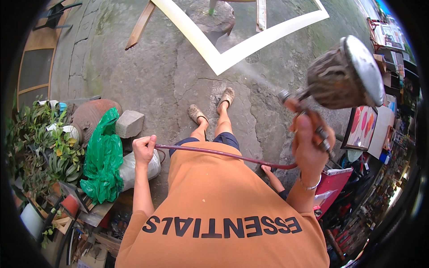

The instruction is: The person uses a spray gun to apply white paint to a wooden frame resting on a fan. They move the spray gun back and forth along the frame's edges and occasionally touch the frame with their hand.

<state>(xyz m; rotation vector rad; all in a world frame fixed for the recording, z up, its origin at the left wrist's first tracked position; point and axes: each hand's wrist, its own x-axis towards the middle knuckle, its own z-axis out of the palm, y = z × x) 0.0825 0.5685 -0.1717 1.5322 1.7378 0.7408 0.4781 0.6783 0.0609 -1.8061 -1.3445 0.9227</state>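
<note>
My right hand is closed around a paint spray gun on the right, its large paint-stained cup tilted above the body. Pale mist leaves the nozzle toward a white frame at the far middle, one corner of which points at me. On the left, my left hand grips a dark red air hose. The hose stretches across in front of my shirt to the right hand, apart from the frame.
A wooden leg and a round stone base show by the frame. At left are plants, a green plastic bag and a concrete block. A framed picture leans right; another person's bare foot is nearby.
</note>
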